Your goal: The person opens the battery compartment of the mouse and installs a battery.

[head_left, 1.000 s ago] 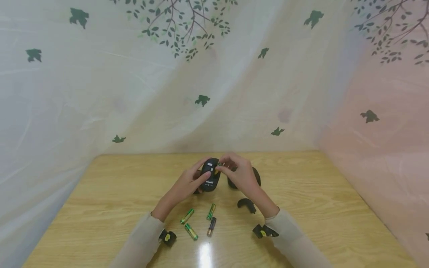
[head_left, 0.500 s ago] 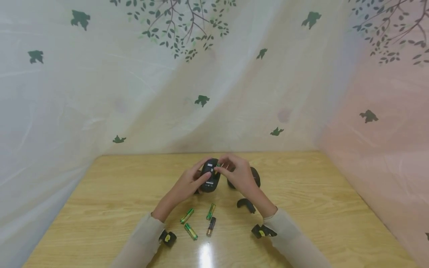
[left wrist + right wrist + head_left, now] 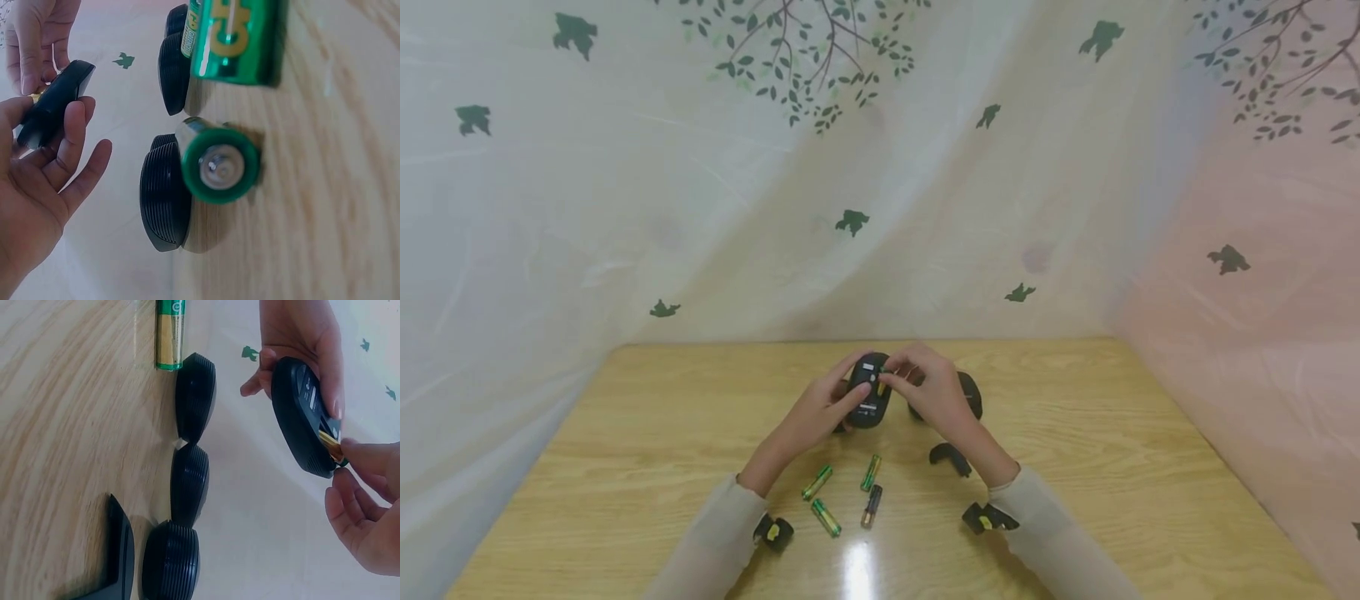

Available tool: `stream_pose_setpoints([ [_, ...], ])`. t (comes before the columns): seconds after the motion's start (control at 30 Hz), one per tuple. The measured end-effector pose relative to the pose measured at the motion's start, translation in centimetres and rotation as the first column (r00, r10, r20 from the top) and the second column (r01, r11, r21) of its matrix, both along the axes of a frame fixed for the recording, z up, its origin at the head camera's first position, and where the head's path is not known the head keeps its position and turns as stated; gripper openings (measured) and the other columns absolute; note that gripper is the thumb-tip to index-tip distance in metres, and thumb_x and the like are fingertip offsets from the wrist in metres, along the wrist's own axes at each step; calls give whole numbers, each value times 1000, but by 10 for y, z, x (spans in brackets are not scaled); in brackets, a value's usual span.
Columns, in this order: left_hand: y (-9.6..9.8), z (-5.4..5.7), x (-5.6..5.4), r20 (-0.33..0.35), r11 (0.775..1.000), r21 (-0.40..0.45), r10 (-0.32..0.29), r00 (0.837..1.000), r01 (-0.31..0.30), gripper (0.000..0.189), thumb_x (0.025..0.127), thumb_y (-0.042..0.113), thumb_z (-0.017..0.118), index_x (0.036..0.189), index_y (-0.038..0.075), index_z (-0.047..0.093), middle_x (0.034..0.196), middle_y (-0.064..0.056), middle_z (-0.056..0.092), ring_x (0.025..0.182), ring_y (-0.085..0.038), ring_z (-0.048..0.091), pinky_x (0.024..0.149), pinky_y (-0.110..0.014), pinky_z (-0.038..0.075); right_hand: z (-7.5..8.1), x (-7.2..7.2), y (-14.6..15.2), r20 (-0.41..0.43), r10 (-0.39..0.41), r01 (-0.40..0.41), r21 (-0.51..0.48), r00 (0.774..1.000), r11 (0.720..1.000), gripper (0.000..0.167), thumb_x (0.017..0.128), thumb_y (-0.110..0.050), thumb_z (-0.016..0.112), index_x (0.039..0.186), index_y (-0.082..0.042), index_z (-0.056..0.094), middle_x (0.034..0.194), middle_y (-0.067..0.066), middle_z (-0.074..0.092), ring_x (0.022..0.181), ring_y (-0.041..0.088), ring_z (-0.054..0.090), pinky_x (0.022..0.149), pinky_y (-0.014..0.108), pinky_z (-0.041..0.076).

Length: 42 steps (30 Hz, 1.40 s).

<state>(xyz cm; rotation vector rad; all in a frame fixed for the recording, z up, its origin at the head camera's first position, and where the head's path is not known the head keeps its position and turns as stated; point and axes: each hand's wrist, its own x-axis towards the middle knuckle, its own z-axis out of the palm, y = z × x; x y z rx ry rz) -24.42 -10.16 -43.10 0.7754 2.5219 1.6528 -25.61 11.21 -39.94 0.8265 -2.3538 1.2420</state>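
My left hand [image 3: 811,410] holds a black computer mouse [image 3: 867,410] above the table, its labelled underside turned up toward the head camera. The thumb lies across that underside. At the mouse's right side, my right hand [image 3: 934,388] pinches a green-and-gold battery [image 3: 330,446] between thumb and fingers. In the right wrist view this battery lies partly inside the open slot in the underside, its green end at the fingertips. Nearer on the wooden table lie three green batteries [image 3: 826,517] and one dark battery with a copper end [image 3: 872,507].
More black mice with ribbed sides [image 3: 189,484] stand on the table behind the hands. A curved black cover [image 3: 950,458] lies near the right forearm. Both wrists wear black camera mounts [image 3: 775,532]. A leaf-printed curtain [image 3: 850,283] hangs behind the table.
The right thumb and fingers have shifted slightly at the slot, and more of the gold battery shows than half a second ago. The left hand keeps its hold on the mouse.
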Motion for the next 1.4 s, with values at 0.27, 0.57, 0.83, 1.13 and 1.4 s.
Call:
stream_pose_setpoints([
  [0.27, 1, -1, -1, -6, 1000, 30, -1, 1000, 1, 54, 109, 25, 50, 158, 27, 29, 110, -25, 73, 81, -19, 71, 61, -31, 60, -3, -3, 2, 294, 65, -26, -136, 954, 990, 35, 97, -21, 72, 129, -10, 65, 111, 12, 69, 94, 23, 68, 81, 35, 59],
  [0.57, 4, -4, -1, -12, 997, 64, -33, 999, 34, 54, 109, 19, 50, 157, 26, 28, 112, -28, 72, 84, -22, 73, 62, -33, 60, -5, -7, 2, 708, 253, -36, -306, 659, 951, 50, 105, -36, 54, 146, -8, 54, 139, 11, 60, 119, 25, 61, 112, 48, 46],
  [0.83, 4, -6, -4, -53, 998, 44, -30, 998, 32, 54, 108, 18, 51, 157, 24, 28, 108, -27, 73, 82, -22, 74, 60, -29, 59, -8, -8, 1, 677, 294, -77, -330, 675, 941, 54, 106, -35, 52, 149, -3, 49, 147, 16, 55, 125, 28, 58, 112, 48, 45],
  [1.13, 4, -8, -3, -57, 999, 18, -33, 998, 34, 55, 108, 19, 52, 157, 19, 28, 110, -26, 73, 83, -22, 73, 60, -34, 60, -8, -8, -2, 661, 289, -96, -312, 693, 945, 48, 108, -27, 48, 150, -4, 49, 156, 15, 48, 145, 32, 44, 114, 52, 42],
  [1.4, 4, -5, -3, -45, 999, 31, -36, 998, 38, 52, 108, 19, 52, 154, 21, 29, 101, -23, 74, 74, -16, 71, 61, -45, 60, -7, -8, -6, 564, 162, -72, -178, 810, 981, 41, 108, -18, 51, 145, -2, 55, 139, 18, 63, 123, 31, 64, 99, 42, 56],
])
